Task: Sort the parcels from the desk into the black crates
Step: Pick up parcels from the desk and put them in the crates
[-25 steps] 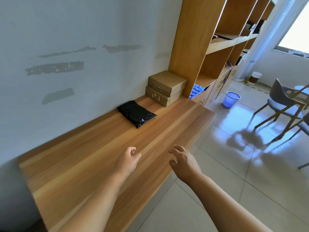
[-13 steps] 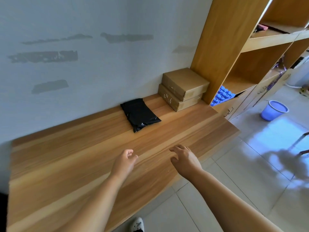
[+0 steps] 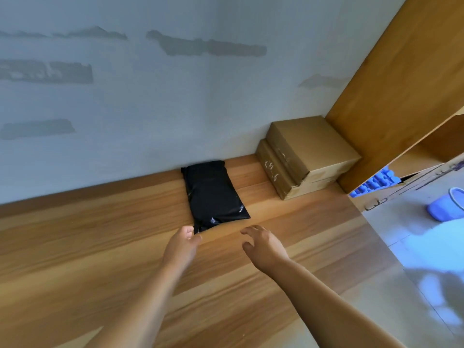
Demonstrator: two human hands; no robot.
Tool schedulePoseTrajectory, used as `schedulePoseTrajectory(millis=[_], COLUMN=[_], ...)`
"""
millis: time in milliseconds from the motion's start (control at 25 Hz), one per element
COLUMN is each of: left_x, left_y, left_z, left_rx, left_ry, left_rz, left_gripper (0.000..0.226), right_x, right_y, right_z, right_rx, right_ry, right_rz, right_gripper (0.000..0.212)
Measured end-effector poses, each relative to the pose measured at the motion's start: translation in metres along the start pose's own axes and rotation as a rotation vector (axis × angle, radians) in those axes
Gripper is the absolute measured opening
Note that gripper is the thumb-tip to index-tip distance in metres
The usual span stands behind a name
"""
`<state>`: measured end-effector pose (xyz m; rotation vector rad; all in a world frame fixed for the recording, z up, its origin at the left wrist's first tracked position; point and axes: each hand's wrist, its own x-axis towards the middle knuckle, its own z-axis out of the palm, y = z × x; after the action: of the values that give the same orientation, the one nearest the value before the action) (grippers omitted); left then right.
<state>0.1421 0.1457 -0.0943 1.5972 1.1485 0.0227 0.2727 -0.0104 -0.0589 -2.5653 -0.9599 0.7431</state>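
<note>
Stock on the table (image 3: 75, 247) as I am viewing it: one black parcel (image 3: 213, 194) lying flat against the wall, and two boxes (image 3: 306, 156) stacked just to its right, beside the shelf unit (image 3: 401, 84). All three are sitting unsorted, so I am judging the sorting as far from finished; no crates are showing in this view, so I cannot say what they are holding. My left hand (image 3: 182, 244) is reaching forward with fingers relaxed, gripping nothing, its fingertips right at the parcel's near corner; whether they are touching it I cannot tell. My right hand (image 3: 263, 244) is hovering over the bare wood just right of that corner, fingers spread and loosely bent, holding nothing. I am taking the black parcel as the item in hand next, with both boxes waiting after it.
</note>
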Motion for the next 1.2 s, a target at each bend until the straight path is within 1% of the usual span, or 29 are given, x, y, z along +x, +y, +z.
schedulePoseTrajectory(millis=[120,240,360,440,480,560,640,680,800,920,1040,1200], left_x=[0.031,0.055,0.077,0.089,0.093,0.099,0.102,0.102,0.096,0.086,0.068,0.045], left_y=[0.004,0.007,0.011,0.014,0.016,0.021,0.030,0.035,0.047,0.059,0.077,0.103], left_z=[0.006,0.013,0.025,0.033,0.036,0.043,0.050,0.053,0.066,0.071,0.072,0.065], left_rx=[-0.010,-0.071,-0.114,-0.125,-0.164,-0.273,-0.341,-0.359,-0.445,-0.537,-0.510,-0.446], left_ry=[0.005,0.011,0.052,0.065,0.073,0.126,0.187,0.204,0.233,0.258,0.304,0.361], left_rz=[-0.052,-0.105,-0.152,-0.181,-0.193,-0.206,-0.217,-0.220,-0.223,-0.217,-0.176,-0.096], left_gripper=[0.047,0.053,0.058,0.058,0.054,0.038,0.025,0.022,0.020,0.021,0.023,0.021], right_x=[0.041,0.078,0.114,0.133,0.139,0.147,0.153,0.156,0.161,0.163,0.157,0.142], right_y=[0.001,-0.003,-0.006,-0.005,-0.004,0.002,0.009,0.012,0.021,0.025,0.018,-0.008], right_z=[0.000,0.004,0.010,0.014,0.017,0.021,0.022,0.020,0.011,-0.003,-0.019,-0.052], right_rx=[0.012,0.018,-0.003,-0.023,-0.026,-0.021,-0.002,0.038,0.267,0.377,0.465,0.712], right_ry=[-0.055,-0.087,-0.103,-0.151,-0.183,-0.234,-0.246,-0.247,-0.274,-0.299,-0.308,-0.329], right_rz=[-0.010,-0.034,-0.083,-0.084,-0.070,-0.053,-0.058,-0.056,-0.014,0.031,0.020,0.032], right_gripper=[0.042,0.050,0.057,0.061,0.063,0.065,0.067,0.067,0.066,0.063,0.059,0.053])
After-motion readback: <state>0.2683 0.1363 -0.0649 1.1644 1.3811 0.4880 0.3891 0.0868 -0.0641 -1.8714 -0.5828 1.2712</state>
